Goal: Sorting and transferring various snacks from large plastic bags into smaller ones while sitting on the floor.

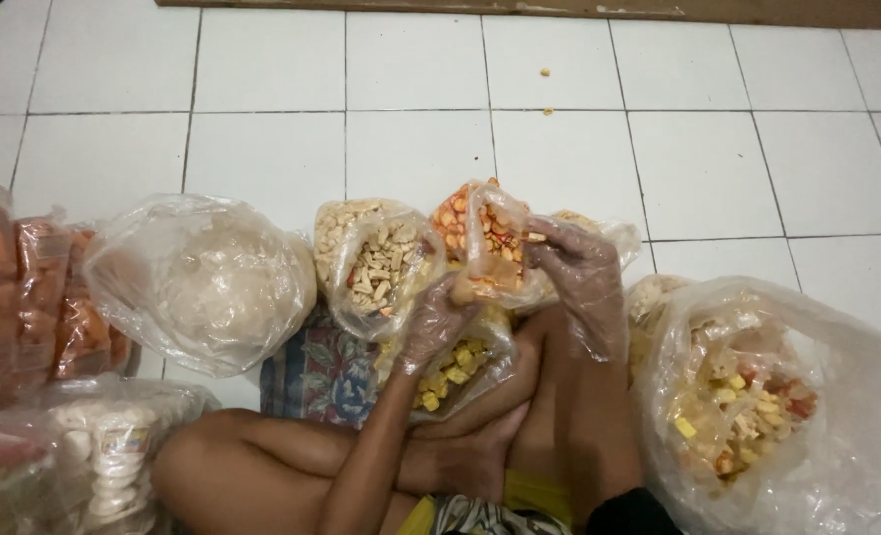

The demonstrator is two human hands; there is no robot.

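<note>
Hands in thin plastic gloves meet over our lap in the head view: our left hand (438,319) pinches the bottom of a small clear bag of orange snacks (482,238), our right hand (581,277) clamps its top edge; bags of pale snacks (376,260) and mixed snacks (747,396) sit on the tiled floor (262,69) beside us

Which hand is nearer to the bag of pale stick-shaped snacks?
The left hand. It is just right of and below the bag of pale stick-shaped snacks, almost touching it. The right hand is farther right, beyond the orange-snack bag.
</note>
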